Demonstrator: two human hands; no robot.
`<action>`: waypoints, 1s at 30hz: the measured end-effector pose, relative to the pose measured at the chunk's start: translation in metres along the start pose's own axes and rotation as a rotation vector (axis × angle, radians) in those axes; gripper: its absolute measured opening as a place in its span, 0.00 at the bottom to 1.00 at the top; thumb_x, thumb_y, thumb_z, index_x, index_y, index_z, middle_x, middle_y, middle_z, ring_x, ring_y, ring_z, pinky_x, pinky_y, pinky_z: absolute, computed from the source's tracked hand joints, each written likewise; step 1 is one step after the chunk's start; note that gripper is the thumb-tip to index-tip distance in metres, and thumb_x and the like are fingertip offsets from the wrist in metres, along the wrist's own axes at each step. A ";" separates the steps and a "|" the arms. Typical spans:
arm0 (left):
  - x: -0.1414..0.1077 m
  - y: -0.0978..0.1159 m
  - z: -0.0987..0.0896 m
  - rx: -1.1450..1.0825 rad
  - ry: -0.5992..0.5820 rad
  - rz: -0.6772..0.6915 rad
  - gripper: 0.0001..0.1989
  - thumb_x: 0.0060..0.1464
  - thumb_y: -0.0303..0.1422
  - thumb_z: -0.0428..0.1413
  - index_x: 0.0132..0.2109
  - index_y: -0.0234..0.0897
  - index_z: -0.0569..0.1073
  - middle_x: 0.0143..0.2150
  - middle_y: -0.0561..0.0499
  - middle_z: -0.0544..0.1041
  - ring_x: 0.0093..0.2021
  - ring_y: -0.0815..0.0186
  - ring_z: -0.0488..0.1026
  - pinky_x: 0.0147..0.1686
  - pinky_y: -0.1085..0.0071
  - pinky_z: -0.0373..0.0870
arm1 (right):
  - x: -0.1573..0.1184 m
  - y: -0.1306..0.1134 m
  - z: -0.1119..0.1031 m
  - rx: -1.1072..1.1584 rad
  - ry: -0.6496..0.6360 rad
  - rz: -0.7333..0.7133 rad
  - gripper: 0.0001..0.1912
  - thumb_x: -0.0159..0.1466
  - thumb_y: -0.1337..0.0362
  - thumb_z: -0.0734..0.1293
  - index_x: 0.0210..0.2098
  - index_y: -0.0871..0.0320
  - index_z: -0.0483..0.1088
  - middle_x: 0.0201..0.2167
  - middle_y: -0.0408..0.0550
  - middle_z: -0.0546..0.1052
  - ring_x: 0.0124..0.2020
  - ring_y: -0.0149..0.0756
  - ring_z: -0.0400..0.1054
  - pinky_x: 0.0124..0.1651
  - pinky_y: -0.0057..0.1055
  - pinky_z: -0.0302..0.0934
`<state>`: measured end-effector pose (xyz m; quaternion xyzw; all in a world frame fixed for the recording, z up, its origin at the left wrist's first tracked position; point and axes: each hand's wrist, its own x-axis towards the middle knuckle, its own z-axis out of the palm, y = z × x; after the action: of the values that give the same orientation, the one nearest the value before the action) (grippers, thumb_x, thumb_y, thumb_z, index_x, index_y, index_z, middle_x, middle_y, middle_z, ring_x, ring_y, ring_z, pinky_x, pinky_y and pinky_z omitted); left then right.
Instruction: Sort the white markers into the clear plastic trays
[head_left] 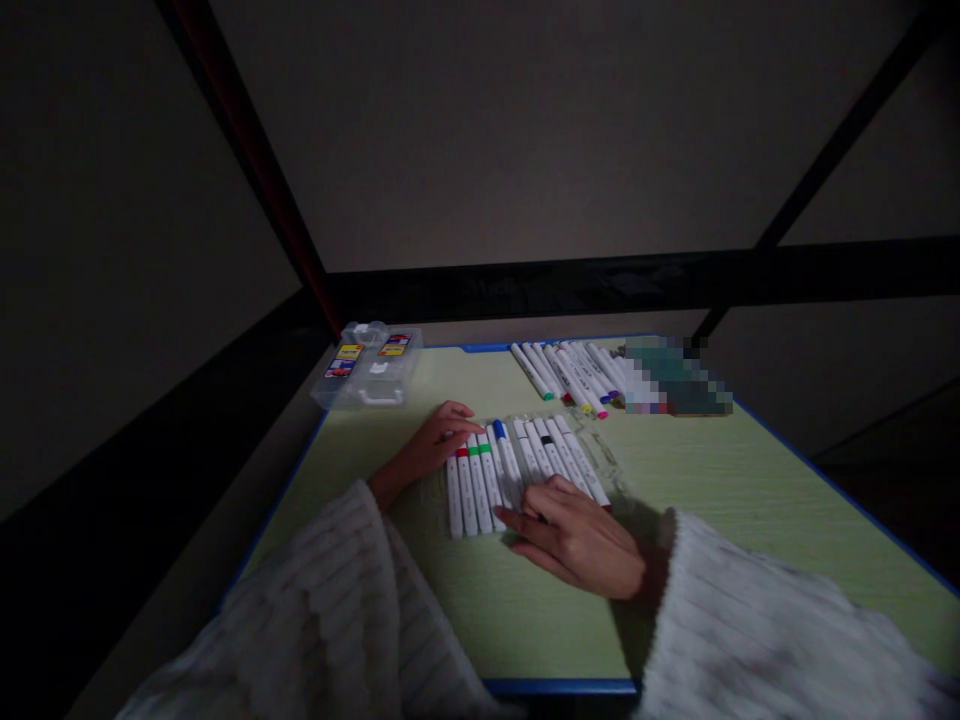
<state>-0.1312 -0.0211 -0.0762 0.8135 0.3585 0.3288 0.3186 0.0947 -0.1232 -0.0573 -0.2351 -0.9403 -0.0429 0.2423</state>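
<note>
A row of white markers (484, 492) lies side by side in a clear plastic tray (606, 455) on the table in front of me. Red, green, blue and black colour bands show on some of them. My left hand (436, 442) rests at the upper left end of the row, fingers stretched out over the marker tops. From the right, my right hand (581, 535) reaches over the lower part of the row. Its index finger is extended and touches the lower end of a marker left of the middle; its other fingers are partly bent and hide some marker ends.
Behind the row, at the back right, several loose markers (570, 372) lie in a pile beside a pixelated, blurred object (679, 380). A clear plastic case (379, 375) with coloured labels stands at the back left. The pale green table (555, 635) has a blue edge.
</note>
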 end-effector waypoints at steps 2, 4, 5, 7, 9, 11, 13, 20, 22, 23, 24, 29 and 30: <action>0.000 -0.001 0.000 0.007 0.006 0.008 0.13 0.54 0.35 0.49 0.39 0.36 0.76 0.43 0.45 0.68 0.49 0.62 0.64 0.50 0.64 0.60 | 0.000 0.000 0.000 0.001 0.005 0.003 0.16 0.64 0.62 0.57 0.44 0.65 0.69 0.25 0.47 0.65 0.29 0.35 0.60 0.30 0.32 0.53; 0.000 -0.002 0.000 0.010 0.008 0.019 0.13 0.54 0.35 0.49 0.39 0.37 0.76 0.43 0.45 0.68 0.49 0.62 0.64 0.50 0.64 0.60 | 0.000 0.000 0.001 0.003 -0.002 0.007 0.16 0.64 0.61 0.57 0.44 0.64 0.69 0.25 0.47 0.65 0.29 0.35 0.60 0.30 0.32 0.53; 0.000 -0.002 0.001 0.009 0.007 0.022 0.12 0.54 0.35 0.49 0.39 0.37 0.76 0.43 0.45 0.68 0.49 0.62 0.64 0.50 0.64 0.60 | 0.000 0.001 0.001 0.005 -0.009 0.011 0.15 0.64 0.62 0.57 0.44 0.64 0.69 0.25 0.47 0.65 0.29 0.35 0.60 0.30 0.32 0.53; 0.000 -0.002 0.001 0.006 0.007 0.020 0.12 0.53 0.35 0.50 0.38 0.37 0.76 0.43 0.45 0.68 0.48 0.62 0.64 0.50 0.64 0.61 | 0.000 0.001 0.001 0.013 -0.015 0.014 0.15 0.64 0.62 0.58 0.44 0.63 0.69 0.26 0.47 0.65 0.29 0.35 0.61 0.30 0.32 0.54; 0.000 -0.002 0.001 0.006 0.008 0.013 0.12 0.53 0.35 0.50 0.38 0.37 0.76 0.43 0.45 0.68 0.48 0.62 0.65 0.50 0.64 0.61 | 0.001 0.001 0.000 0.019 -0.016 0.015 0.15 0.64 0.63 0.58 0.44 0.64 0.69 0.25 0.47 0.65 0.29 0.35 0.61 0.30 0.32 0.54; 0.000 -0.002 0.002 0.006 0.009 0.006 0.11 0.53 0.34 0.50 0.38 0.36 0.76 0.43 0.45 0.68 0.48 0.63 0.65 0.50 0.64 0.61 | 0.001 0.000 0.000 0.021 -0.012 0.012 0.15 0.64 0.63 0.57 0.43 0.64 0.69 0.25 0.47 0.66 0.29 0.35 0.60 0.30 0.32 0.54; 0.000 -0.001 0.002 0.006 0.005 0.003 0.11 0.53 0.33 0.50 0.38 0.36 0.76 0.43 0.45 0.68 0.48 0.63 0.65 0.49 0.64 0.61 | 0.000 0.000 0.000 0.022 -0.011 0.016 0.16 0.64 0.63 0.56 0.43 0.64 0.70 0.26 0.48 0.66 0.28 0.35 0.60 0.29 0.32 0.54; 0.000 0.002 0.002 0.026 -0.010 -0.001 0.10 0.52 0.32 0.51 0.37 0.36 0.76 0.43 0.46 0.68 0.47 0.64 0.66 0.49 0.65 0.62 | 0.002 -0.001 -0.002 0.030 -0.031 0.024 0.14 0.64 0.63 0.57 0.43 0.64 0.69 0.26 0.47 0.65 0.29 0.34 0.61 0.30 0.32 0.53; 0.000 0.003 0.002 0.024 -0.013 -0.006 0.10 0.52 0.32 0.51 0.37 0.36 0.76 0.43 0.46 0.68 0.46 0.64 0.66 0.48 0.66 0.63 | 0.002 -0.001 -0.003 0.033 -0.043 0.024 0.14 0.63 0.63 0.58 0.42 0.63 0.69 0.26 0.47 0.66 0.29 0.34 0.61 0.31 0.32 0.54; 0.000 0.003 0.002 0.022 -0.013 -0.006 0.10 0.52 0.31 0.51 0.37 0.36 0.76 0.43 0.46 0.69 0.46 0.64 0.66 0.48 0.66 0.63 | 0.002 -0.001 -0.003 0.034 -0.049 0.023 0.14 0.63 0.63 0.58 0.42 0.63 0.69 0.27 0.47 0.66 0.29 0.34 0.61 0.31 0.32 0.54; 0.000 0.003 0.003 0.019 -0.012 -0.003 0.10 0.52 0.32 0.51 0.37 0.36 0.76 0.43 0.46 0.69 0.46 0.64 0.66 0.48 0.66 0.63 | 0.002 -0.001 -0.003 0.036 -0.052 0.020 0.14 0.63 0.63 0.58 0.42 0.63 0.69 0.27 0.47 0.66 0.29 0.34 0.61 0.31 0.32 0.54; 0.001 0.001 0.004 0.022 -0.009 0.005 0.10 0.52 0.32 0.51 0.36 0.35 0.76 0.42 0.45 0.69 0.46 0.64 0.67 0.48 0.65 0.63 | 0.002 0.000 -0.002 0.035 -0.057 0.014 0.14 0.64 0.64 0.57 0.42 0.64 0.69 0.27 0.47 0.66 0.29 0.34 0.61 0.32 0.32 0.54; 0.001 0.001 0.004 0.024 -0.011 -0.001 0.10 0.52 0.31 0.51 0.37 0.35 0.76 0.42 0.45 0.69 0.45 0.64 0.67 0.47 0.65 0.63 | 0.002 0.000 -0.002 0.034 -0.056 0.016 0.14 0.64 0.64 0.57 0.42 0.63 0.69 0.27 0.47 0.66 0.29 0.34 0.61 0.32 0.32 0.54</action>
<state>-0.1272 -0.0216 -0.0774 0.8189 0.3609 0.3198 0.3112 0.0940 -0.1231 -0.0546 -0.2395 -0.9454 -0.0184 0.2203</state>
